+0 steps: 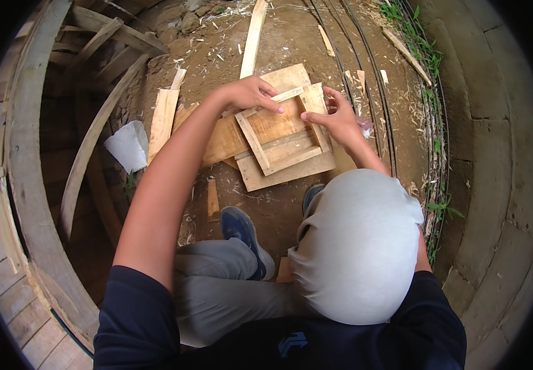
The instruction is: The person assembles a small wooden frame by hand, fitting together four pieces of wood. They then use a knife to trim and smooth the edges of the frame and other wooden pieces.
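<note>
A small four-sided wooden frame point(292, 160) made of pale strips lies over flat boards in front of me. My left hand point(246, 96) bends over its far left corner, with thumb and fingers at the far strip point(288, 94). On the right, my right hand point(340, 121) grips the wider side strip point(314, 102), thumb inside the frame and fingers around the outer edge. Beneath the frame are a light board point(288, 176) on the near side and a browner plank point(222, 140) that reaches out to the left. Some left fingertips are hidden.
Loose wood pieces lie about, such as a board point(163, 117) and a long strip point(253, 40). A whitish scrap point(128, 147) sits at left, beside timber framing point(29, 142). Black cables point(374, 74) and a block wall point(482, 154) run along the right. My knee rises close below my right hand.
</note>
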{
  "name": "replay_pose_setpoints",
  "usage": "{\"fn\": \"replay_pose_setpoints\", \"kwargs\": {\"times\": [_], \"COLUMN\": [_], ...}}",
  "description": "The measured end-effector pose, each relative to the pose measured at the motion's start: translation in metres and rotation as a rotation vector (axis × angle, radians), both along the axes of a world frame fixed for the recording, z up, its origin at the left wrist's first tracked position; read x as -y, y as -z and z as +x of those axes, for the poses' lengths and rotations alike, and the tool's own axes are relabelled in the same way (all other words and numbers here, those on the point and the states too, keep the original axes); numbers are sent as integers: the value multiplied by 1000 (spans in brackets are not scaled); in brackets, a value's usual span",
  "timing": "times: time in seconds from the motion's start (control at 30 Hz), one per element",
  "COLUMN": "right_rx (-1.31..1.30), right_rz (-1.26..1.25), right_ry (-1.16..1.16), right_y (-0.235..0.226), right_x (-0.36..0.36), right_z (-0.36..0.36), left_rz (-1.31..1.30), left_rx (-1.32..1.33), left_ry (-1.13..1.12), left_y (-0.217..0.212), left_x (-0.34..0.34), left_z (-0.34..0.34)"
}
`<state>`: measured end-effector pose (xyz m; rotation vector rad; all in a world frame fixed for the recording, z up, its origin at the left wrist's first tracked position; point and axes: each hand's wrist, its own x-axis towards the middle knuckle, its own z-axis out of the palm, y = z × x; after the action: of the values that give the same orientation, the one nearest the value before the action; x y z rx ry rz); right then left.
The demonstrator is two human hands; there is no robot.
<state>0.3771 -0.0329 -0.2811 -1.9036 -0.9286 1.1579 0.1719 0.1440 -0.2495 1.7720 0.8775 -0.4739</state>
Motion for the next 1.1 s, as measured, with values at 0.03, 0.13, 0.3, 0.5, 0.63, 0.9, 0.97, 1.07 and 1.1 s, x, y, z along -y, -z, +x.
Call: {"fn": "replay_pose_setpoints", "kwargs": {"times": [0.03,0.13,0.3,0.5,0.63,0.9,0.97,1.07,1.1], "right_rx": [148,436,522,643,580,570,600,539,527], "right_rz": [30,114,272,358,406,368,415,351,357], "right_ry": [0,-17,-69,-108,-109,-107,-104,-37,-24], "right_y": [1,-10,-6,-8,0,3,10,9,11], "right_x": [2,10,23,21,22,28,26,25,24], "right_z": [-4,-17,-30,-34,-35,-35,-34,-39,-39], "left_rz": [8,-11,149,431,512,501,507,692,699], "left_rx": [17,81,265,257,344,480,468,391,354], "left_ry": [-22,-155,-429,-4,66,-146,-92,5,25], "left_y": [2,4,2,9,21,37,39,39,41], "left_x": [1,3,-13,14,39,64,62,73,75], "left_z": [-3,-12,-43,-97,-116,-122,-128,-134,-135]}}
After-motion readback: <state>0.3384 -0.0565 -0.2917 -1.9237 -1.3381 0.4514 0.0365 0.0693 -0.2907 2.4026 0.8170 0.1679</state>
